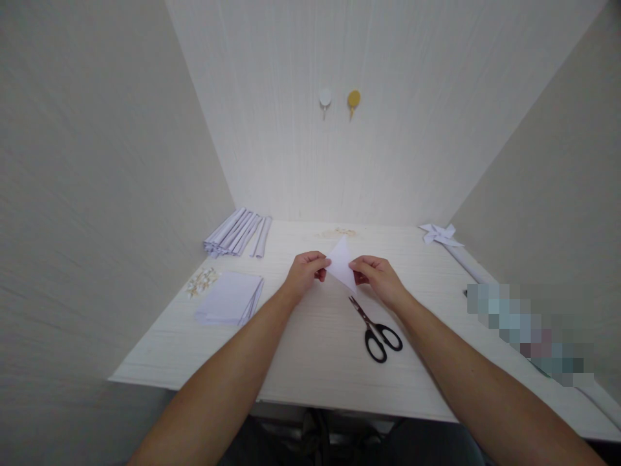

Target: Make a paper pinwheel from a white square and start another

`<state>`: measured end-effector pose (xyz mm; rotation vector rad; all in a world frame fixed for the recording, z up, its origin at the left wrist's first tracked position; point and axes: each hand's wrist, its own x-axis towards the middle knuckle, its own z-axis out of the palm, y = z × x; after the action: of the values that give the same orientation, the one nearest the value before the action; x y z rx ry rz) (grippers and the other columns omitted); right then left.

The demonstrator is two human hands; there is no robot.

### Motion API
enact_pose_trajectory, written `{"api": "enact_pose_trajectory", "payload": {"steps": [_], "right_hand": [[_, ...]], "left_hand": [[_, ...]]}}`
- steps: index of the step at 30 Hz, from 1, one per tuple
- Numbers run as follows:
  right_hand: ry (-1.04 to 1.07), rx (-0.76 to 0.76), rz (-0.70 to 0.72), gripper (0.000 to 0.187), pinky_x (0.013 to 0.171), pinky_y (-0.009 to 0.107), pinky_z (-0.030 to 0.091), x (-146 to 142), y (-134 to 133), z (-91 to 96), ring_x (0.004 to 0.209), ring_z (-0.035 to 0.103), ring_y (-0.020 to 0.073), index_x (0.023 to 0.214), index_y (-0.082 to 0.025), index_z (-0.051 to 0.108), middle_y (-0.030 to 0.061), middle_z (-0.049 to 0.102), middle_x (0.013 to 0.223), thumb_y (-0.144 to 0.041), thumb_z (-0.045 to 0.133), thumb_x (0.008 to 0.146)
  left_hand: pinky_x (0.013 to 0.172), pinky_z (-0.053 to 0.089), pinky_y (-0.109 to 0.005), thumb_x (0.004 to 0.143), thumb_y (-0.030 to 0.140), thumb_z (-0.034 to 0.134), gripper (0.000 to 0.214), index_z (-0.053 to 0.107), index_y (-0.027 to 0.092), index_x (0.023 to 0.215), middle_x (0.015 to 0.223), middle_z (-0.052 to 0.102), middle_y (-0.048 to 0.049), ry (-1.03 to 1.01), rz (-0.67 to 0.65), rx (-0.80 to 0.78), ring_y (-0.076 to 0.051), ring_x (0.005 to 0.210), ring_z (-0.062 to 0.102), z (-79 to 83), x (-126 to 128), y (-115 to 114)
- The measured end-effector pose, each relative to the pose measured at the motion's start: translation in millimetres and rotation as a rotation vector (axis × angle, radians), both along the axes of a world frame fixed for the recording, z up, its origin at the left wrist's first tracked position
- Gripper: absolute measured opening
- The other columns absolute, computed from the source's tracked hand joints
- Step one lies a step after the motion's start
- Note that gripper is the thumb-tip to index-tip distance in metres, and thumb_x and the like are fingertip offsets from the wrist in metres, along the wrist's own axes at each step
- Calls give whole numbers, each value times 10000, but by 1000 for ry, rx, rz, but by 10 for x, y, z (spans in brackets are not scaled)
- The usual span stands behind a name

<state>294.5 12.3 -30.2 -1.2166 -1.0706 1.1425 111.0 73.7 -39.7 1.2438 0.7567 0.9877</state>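
Observation:
Both my hands hold one small white sheet of paper (341, 262) above the middle of the pale table (315, 362). My left hand (305, 270) pinches its left edge with fingers closed. My right hand (377, 275) pinches its right edge the same way. The sheet is folded into a triangle, with one point up toward the wall and one point down toward me. Black-handled scissors (376, 330) lie shut on the table just below my right hand, blades pointing at the paper.
A stack of white sheets (230, 299) lies at the left, with small pale bits (202, 282) beside it. Rolled paper sticks (239, 233) rest at the back left. A white paper pinwheel (440, 234) lies at the back right. Two wall hooks (339, 99) hang above.

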Motion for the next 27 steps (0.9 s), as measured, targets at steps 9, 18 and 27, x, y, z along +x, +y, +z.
{"api": "enact_pose_trajectory", "payload": {"steps": [9, 18, 27], "right_hand": [[123, -60, 134, 214, 540, 289, 475, -23, -33, 52, 562, 562, 158, 624, -177, 674, 22, 642, 613, -376, 747, 658], [134, -116, 224, 200, 500, 283, 484, -47, -79, 107, 536, 550, 162, 594, -165, 667, 19, 615, 563, -343, 729, 659], [118, -181, 253, 341, 486, 266, 485, -26, -90, 73, 536, 606, 170, 725, -159, 720, 48, 680, 615, -497, 756, 703]], "left_hand": [[574, 457, -229, 687, 359, 721, 275, 707, 194, 906, 706, 611, 6, -11, 58, -32, -122, 630, 567, 58, -16, -19], [718, 498, -250, 615, 205, 729, 613, 641, 268, 1218, 1156, 684, -38, -97, -52, -26, -163, 907, 646, 110, -36, -94], [627, 457, -229, 596, 304, 849, 293, 648, 160, 754, 689, 614, 28, -36, 57, 28, -95, 632, 563, 41, -21, -44]]}}
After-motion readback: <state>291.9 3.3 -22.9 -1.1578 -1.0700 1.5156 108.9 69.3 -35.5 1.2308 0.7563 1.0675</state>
